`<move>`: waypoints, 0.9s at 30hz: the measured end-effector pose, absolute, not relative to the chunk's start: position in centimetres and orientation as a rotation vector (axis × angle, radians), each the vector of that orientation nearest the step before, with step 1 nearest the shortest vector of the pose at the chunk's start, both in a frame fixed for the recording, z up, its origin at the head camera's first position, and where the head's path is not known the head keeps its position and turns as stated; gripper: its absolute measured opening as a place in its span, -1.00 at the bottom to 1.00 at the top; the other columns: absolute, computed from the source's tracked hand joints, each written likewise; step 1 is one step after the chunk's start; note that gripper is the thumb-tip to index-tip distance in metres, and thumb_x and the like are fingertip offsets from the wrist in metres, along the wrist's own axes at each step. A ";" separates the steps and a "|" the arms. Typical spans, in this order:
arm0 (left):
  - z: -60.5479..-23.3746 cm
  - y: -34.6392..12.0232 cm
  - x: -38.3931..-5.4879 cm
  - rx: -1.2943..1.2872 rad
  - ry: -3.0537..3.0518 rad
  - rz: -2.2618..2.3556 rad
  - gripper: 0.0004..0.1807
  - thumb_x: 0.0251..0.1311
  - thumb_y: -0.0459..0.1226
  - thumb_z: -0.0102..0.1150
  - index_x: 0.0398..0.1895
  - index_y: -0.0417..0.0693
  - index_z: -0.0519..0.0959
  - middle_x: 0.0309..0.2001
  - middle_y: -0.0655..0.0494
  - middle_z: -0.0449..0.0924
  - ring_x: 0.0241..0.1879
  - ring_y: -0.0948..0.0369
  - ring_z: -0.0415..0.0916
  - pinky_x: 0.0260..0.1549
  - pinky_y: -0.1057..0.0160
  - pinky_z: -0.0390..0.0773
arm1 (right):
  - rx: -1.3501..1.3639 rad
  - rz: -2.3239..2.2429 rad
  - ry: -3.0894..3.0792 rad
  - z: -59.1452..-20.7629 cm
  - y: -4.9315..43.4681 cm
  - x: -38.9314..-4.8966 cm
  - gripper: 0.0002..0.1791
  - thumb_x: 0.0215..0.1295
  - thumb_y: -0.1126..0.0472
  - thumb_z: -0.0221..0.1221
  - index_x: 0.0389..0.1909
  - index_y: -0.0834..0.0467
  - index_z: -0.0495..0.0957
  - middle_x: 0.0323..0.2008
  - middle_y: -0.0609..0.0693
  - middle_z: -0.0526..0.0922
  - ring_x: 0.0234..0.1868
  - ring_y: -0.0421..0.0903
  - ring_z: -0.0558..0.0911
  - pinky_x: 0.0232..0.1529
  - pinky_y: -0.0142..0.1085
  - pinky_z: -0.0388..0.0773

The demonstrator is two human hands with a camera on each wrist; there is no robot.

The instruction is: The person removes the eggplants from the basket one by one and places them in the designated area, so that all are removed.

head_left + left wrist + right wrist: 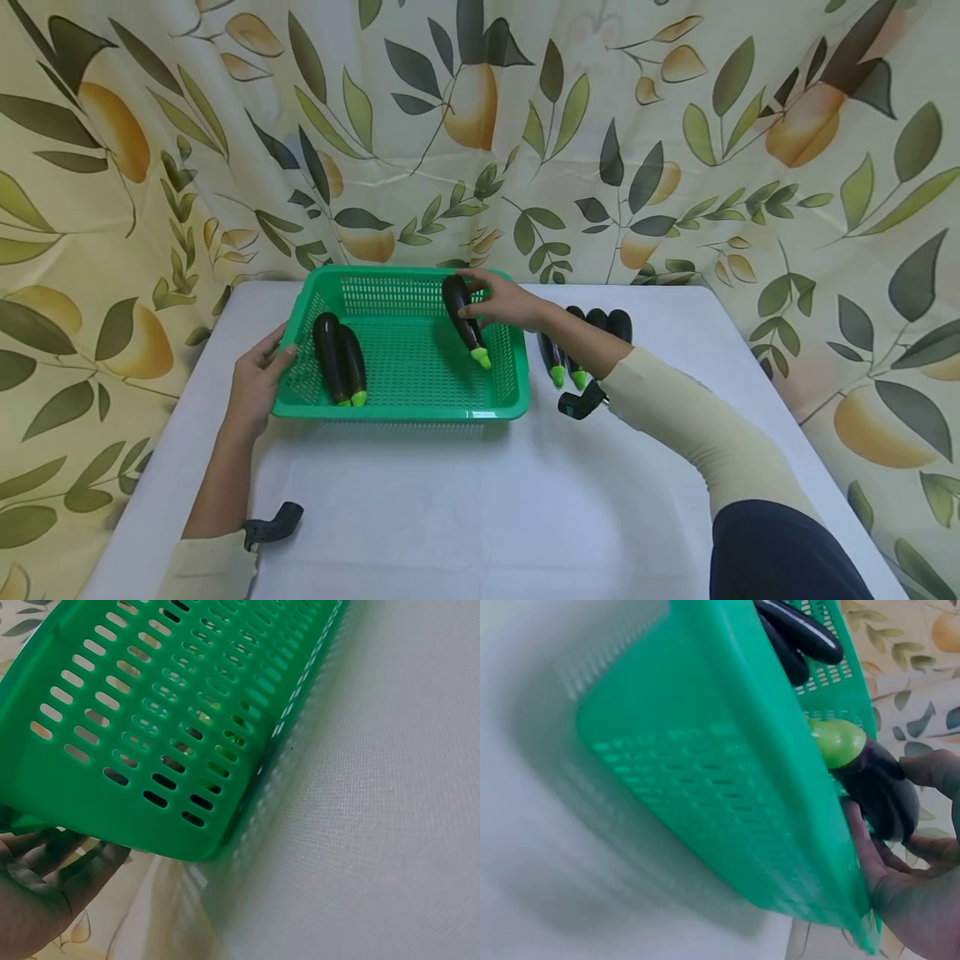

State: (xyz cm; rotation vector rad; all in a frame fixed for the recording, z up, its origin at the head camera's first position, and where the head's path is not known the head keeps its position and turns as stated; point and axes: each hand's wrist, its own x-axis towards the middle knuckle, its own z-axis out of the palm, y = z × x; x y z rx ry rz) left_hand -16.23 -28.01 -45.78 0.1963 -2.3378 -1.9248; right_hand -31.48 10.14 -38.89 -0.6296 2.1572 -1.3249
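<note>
A green plastic basket (397, 412) with slotted walls sits on the white table. My left hand (258, 379) grips its left rim, the thumb at the edge; in the left wrist view the fingers (94, 874) reach under the rim. My right hand (506, 302) holds a dark eggplant (460, 310) over the basket's right part, its green stem end tilted down toward me. In the right wrist view thumb and fingers pinch that eggplant (881, 791) just inside the rim. Two more eggplants (328, 354) lie side by side at the basket's left end.
Several eggplants (620, 325) lie in a group on the table right of the basket, partly hidden by my right forearm. A patterned curtain (525, 167) hangs along the table's back edge. White tabletop (465, 500) stretches in front of the basket.
</note>
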 end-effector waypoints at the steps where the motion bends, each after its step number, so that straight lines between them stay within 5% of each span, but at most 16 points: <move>1: -45.8 -28.0 -16.2 0.200 -2.340 -1.924 -0.38 0.64 -0.13 0.03 0.63 -0.17 0.23 0.46 -0.32 0.36 0.02 0.49 0.52 -0.08 0.53 0.55 | -0.635 -1.319 2.167 -38.9 10.4 -31.5 -0.10 0.47 0.35 0.25 0.69 0.21 -0.01 0.39 0.35 0.33 0.15 0.26 0.62 -0.01 -0.03 0.71; 27: -45.9 -28.0 -16.1 0.203 -2.333 -1.924 -0.38 0.64 -0.12 0.03 0.62 -0.17 0.24 0.46 -0.33 0.35 0.02 0.47 0.53 -0.09 0.52 0.55 | -0.560 -1.565 2.269 -37.0 17.3 -31.3 -0.15 0.45 0.34 0.21 0.67 0.17 0.04 0.47 0.35 0.25 0.25 0.29 0.54 0.00 -0.07 0.70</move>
